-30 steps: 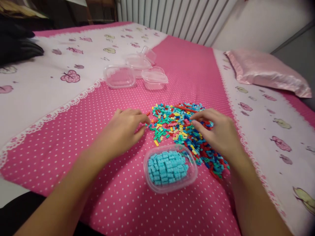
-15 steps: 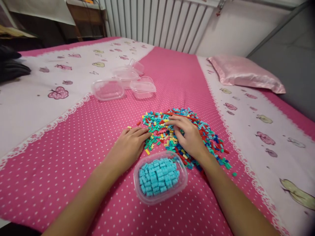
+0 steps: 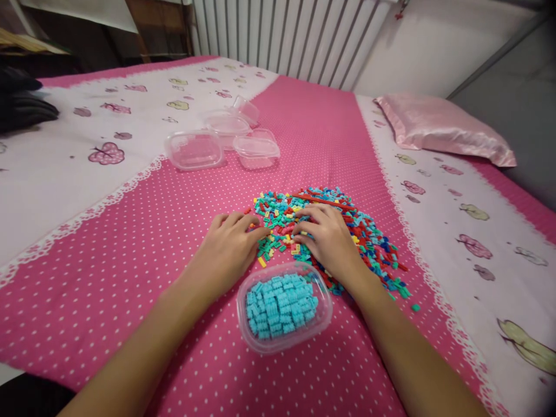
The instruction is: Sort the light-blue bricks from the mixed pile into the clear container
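Open pink bedsheet stretched left of the left hand, and a bare strip ran between the loose brick pile and the clear plastic boxes beyond. The pile crowded under and around the right hand; a brick-filled tub blocked the near space between the forearms.

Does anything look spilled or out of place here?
Nothing looks damaged. One small green piece lies alone on the bedspread, apart from the mixed brick pile. A long red stick across the pile's far side also looks odd among such small bricks.
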{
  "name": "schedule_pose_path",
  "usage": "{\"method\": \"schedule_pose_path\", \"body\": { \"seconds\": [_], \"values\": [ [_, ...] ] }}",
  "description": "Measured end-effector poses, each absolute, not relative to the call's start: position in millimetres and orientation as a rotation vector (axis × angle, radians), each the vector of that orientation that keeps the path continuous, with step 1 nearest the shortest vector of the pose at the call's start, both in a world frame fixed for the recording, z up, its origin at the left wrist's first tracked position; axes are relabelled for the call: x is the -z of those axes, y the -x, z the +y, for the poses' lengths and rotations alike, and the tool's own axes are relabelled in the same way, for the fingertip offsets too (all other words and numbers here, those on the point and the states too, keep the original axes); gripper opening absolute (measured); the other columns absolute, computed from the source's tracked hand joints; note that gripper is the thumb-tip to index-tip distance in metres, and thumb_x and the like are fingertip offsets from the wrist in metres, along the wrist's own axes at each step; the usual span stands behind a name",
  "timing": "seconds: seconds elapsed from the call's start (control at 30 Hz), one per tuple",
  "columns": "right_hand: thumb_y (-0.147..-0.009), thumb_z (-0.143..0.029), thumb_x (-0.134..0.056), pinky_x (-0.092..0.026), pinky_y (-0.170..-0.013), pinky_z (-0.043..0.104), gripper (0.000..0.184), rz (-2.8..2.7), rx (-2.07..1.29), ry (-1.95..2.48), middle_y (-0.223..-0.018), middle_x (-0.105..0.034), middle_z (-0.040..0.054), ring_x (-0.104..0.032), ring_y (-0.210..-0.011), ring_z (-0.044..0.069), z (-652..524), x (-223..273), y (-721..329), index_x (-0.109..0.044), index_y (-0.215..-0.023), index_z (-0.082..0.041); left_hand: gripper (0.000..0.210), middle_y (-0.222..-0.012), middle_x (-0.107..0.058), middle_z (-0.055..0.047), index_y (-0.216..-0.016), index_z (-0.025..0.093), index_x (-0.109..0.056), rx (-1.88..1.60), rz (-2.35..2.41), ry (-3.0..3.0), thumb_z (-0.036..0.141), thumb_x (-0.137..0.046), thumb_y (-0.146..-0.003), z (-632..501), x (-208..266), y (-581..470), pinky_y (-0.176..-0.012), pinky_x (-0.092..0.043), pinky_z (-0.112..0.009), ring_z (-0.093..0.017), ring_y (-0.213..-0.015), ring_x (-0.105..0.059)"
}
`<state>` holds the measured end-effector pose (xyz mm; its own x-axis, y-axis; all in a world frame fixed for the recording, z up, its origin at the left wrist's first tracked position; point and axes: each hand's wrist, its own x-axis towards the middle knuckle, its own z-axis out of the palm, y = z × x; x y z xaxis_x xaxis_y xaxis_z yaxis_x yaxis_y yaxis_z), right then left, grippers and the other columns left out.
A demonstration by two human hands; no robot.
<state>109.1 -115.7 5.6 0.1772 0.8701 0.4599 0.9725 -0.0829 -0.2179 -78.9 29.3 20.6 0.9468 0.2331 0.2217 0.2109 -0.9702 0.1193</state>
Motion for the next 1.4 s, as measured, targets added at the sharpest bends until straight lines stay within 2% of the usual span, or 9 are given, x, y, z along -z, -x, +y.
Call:
{"method": "schedule_pose_path", "body": {
  "seconds": [0.17,0.3,0.4,0.57,0.73,1.0,1.2,1.3,1.4],
  "values": [
    [-0.089,-0.023,-0.074,-0.049,-0.092,0.046,0.003,-1.623,0.277,1.97,-0.093,-0.077,0.0052,-0.066,-0.098,0.027,-121,-26,-105,-0.074,-0.087,-0.02,0.029,-0.117,-0.071,-0.01,-0.125,0.022,-0.068,-0.666,0.301,-2.981,0.022,-0.056,-0.099,32,-31,83,-0.088,-0.044,-0.049,-0.033,-0.106,-0.061],
    [-0.084,-0.021,-0.075,-0.051,-0.078,0.033,0.006,-1.514,-0.162,1.847,-0.083,-0.077,-0.0014,-0.07,-0.081,0.018,-132,-50,-102,-0.071,-0.08,-0.022,0.026,-0.109,-0.072,-0.008,-0.119,0.019,-0.069,-0.795,0.255,-2.845,0.022,-0.052,-0.101,28,-41,85,-0.084,-0.041,-0.044,-0.028,-0.098,-0.06],
    [-0.083,-0.017,-0.075,-0.051,-0.076,0.028,0.007,-1.499,-0.419,1.764,-0.084,-0.076,-0.0043,-0.07,-0.079,0.014,-139,-67,-96,-0.071,-0.085,-0.023,0.02,-0.106,-0.072,-0.005,-0.113,0.02,-0.07,-0.793,0.176,-2.71,0.024,-0.057,-0.099,16,-51,84,-0.087,-0.039,-0.041,-0.025,-0.099,-0.058],
    [-0.081,-0.019,-0.08,-0.05,-0.077,0.025,0.014,-1.475,-0.6,1.688,-0.084,-0.073,-0.0052,-0.068,-0.081,0.012,-143,-78,-85,-0.066,-0.082,-0.023,0.008,-0.093,-0.074,0.005,-0.1,0.024,-0.07,-0.795,0.085,-2.551,0.02,-0.067,-0.094,-4,-58,83,-0.086,-0.037,-0.034,-0.018,-0.093,-0.055],
    [-0.08,-0.02,-0.082,-0.05,-0.075,0.027,0.024,-1.45,-0.611,1.679,-0.083,-0.069,-0.0045,-0.065,-0.08,0.014,-143,-74,-84,-0.06,-0.089,-0.024,0.005,-0.084,-0.074,0.008,-0.095,0.028,-0.072,-0.833,0.008,-2.582,0.024,-0.068,-0.095,-6,-54,82,-0.087,-0.034,-0.032,-0.016,-0.092,-0.056],
    [-0.084,-0.014,-0.075,-0.048,-0.074,0.025,0.015,-1.56,-0.629,1.79,-0.082,-0.071,-0.0061,-0.066,-0.076,0.013,-147,-83,-82,-0.064,-0.081,-0.024,0.007,-0.092,-0.075,0.008,-0.092,0.03,-0.073,-0.747,-0.012,-2.584,0.024,-0.069,-0.095,-3,-54,84,-0.087,-0.028,-0.036,-0.018,-0.094,-0.053],
    [-0.08,-0.005,-0.073,-0.047,-0.071,0.022,0.022,-1.584,-0.552,1.798,-0.083,-0.072,-0.0085,-0.067,-0.076,0.011,-149,-82,-81,-0.063,-0.082,-0.025,0.01,-0.096,-0.074,0.007,-0.093,0.031,-0.073,-0.736,-0.04,-2.596,0.025,-0.067,-0.097,-4,-51,83,-0.09,-0.027,-0.039,-0.018,-0.095,-0.052],
    [-0.081,-0.009,-0.076,-0.048,-0.073,0.025,0.021,-1.651,-0.556,1.844,-0.085,-0.075,-0.009,-0.069,-0.078,0.012,-154,-81,-81,-0.066,-0.087,-0.027,0.012,-0.092,-0.073,0.007,-0.089,0.03,-0.072,-0.768,-0.016,-2.589,0.021,-0.066,-0.096,-2,-53,83,-0.088,-0.027,-0.038,-0.018,-0.094,-0.053],
    [-0.081,-0.013,-0.079,-0.044,-0.077,0.032,0.02,-1.79,-0.396,1.919,-0.086,-0.077,-0.01,-0.071,-0.082,0.015,-159,-77,-79,-0.071,-0.087,-0.03,0.013,-0.09,-0.073,0.005,-0.088,0.027,-0.071,-0.788,0.084,-2.63,0.019,-0.063,-0.094,2,-57,85,-0.084,-0.028,-0.038,-0.019,-0.092,-0.054]
  ]
}}
